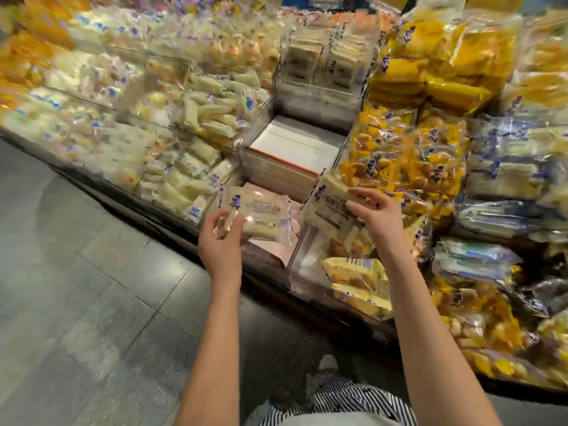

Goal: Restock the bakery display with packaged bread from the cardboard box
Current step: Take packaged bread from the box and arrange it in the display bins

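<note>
My left hand (219, 238) grips a clear-wrapped pack of pale bread (261, 215) by its left end, holding it over the lowest clear display bin (270, 247). My right hand (373, 215) pinches a second, similar bread pack (327, 207) at its upper right edge, tilted, just right of the first. One tier up, a clear bin (292, 149) shows only a white liner. Above that, a further bin (319, 66) holds upright packs of the same bread. No cardboard box is in view.
Tiered shelves of wrapped bread run along the left (190, 124). Yellow-bagged buns (408, 167) and blue-printed packs (507, 167) pile up on the right, close to my right hand. Grey tiled floor (92, 287) lies to the left and below.
</note>
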